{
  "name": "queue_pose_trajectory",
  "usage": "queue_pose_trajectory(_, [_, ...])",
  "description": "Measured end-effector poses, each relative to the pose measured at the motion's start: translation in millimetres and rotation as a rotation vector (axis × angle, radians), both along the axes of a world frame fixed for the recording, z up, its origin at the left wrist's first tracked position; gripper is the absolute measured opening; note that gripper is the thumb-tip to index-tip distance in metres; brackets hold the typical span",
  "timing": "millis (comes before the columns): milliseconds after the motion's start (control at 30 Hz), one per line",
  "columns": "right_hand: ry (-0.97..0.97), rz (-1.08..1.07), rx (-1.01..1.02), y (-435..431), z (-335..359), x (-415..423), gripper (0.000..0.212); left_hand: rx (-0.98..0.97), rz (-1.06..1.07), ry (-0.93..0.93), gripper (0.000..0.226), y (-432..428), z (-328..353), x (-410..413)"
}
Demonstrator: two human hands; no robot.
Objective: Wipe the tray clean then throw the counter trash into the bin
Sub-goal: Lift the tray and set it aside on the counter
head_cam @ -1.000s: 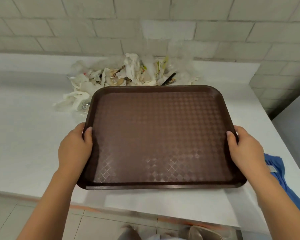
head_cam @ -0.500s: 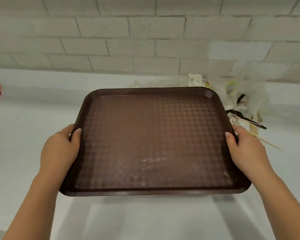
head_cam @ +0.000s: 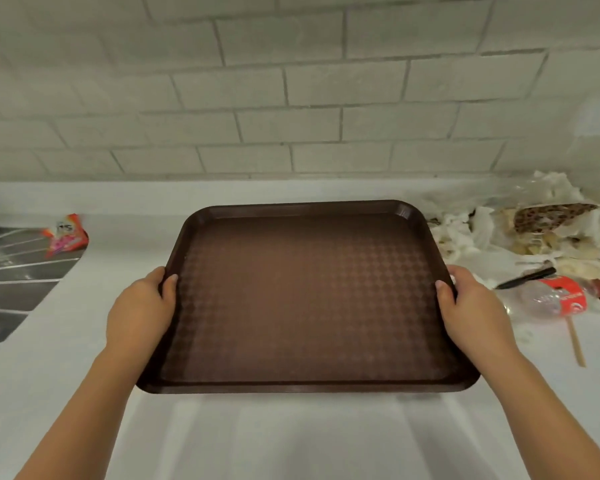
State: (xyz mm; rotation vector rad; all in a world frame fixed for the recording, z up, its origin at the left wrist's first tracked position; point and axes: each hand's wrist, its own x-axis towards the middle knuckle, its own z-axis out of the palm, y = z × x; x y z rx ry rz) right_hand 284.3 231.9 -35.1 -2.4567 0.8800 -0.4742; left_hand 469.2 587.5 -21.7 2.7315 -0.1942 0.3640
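A brown textured tray (head_cam: 305, 299) is held level just above the white counter. My left hand (head_cam: 141, 306) grips its left rim, thumb on top. My right hand (head_cam: 470, 306) grips its right rim the same way. The tray's surface is bare. To the right of the tray lies a pile of counter trash (head_cam: 534, 233): crumpled white paper, clear plastic, a patterned wrapper, a crushed plastic bottle with a red label (head_cam: 558, 299), a black utensil (head_cam: 527, 278) and a wooden stick (head_cam: 576, 344).
A white counter (head_cam: 66, 341) runs along a pale brick wall (head_cam: 291, 98). A metal sink drainboard (head_cam: 11, 278) sits at the far left, with a red and orange snack wrapper (head_cam: 66, 235) at its edge. No bin is in view.
The tray, held in both hands, has shifted left along the counter away from the trash pile. The pile now lies to its right, and the drainboard and snack wrapper have come into view.
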Motion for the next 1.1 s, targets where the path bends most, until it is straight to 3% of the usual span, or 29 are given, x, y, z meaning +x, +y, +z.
queue_pose_trajectory(433, [0.077,0.004,-0.006,34.3,-41.6,117.1,0.032,0.103,-0.008,0.091,0.030,24.9,-51.1,128.6])
queue_pose_trajectory(767, [0.111,0.010,-0.005,47.2,-64.9,145.9,0.033,0.141,-0.050,0.086,0.030,29.7,-65.5,167.1])
queue_pose_trajectory(1100, [0.283,-0.052,-0.101,52.7,-81.2,159.2,0.035,0.211,-0.025,0.147,0.033,25.8,-82.3,177.5])
